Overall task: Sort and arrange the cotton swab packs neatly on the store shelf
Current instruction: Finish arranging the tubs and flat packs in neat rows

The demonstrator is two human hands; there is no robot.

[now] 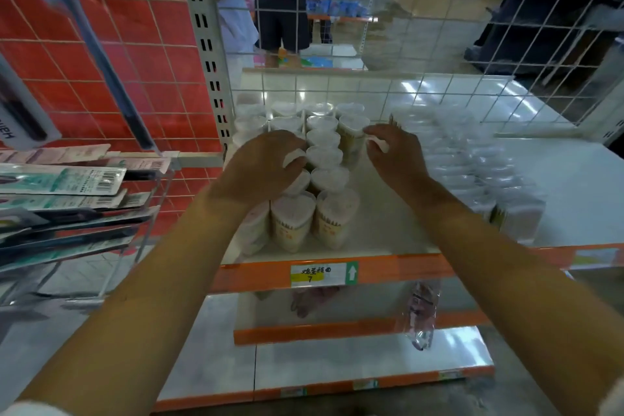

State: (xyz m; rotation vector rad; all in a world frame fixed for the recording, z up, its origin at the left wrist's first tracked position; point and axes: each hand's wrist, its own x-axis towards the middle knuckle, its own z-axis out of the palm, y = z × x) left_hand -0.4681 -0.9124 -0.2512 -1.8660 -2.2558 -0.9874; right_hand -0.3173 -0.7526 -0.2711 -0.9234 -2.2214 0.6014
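- Both bare forearms reach in from the bottom corners and angle toward each other over the white store shelf (388,236), palms facing down.
- The left hand (263,162) sits on top of the second row of cotton swab packs (315,176), knuckles up, wrist slightly bent. Its grip is curled round the white lid of one pack (294,159), fingers over the rim, so it's holding that one from above.
- The right hand (393,149) hovers a bit further back and to the right, fingers bent downward. The grip is narrow: thumb and fingertips pinch something small and white at the top edge of a taller pack (351,142) with a yellowish label. It's blurry there, so I can't say whether it's the lid edge or a loose bit of plastic.
- The packs are round clear tubs with white tops, standing upright in rows on the left part of the shelf, from the back mesh to near the front edge. The front two (312,216) show their swabs and printed labels.
- To the right there's a separate pile of clear-wrapped packs (472,165), just beside the right wrist, too smeared to make out.
- An orange strip runs along the front of the shelf with a price tag (320,275) on it.
- Toothbrush packs (64,179) hang on the red wire panel at left.
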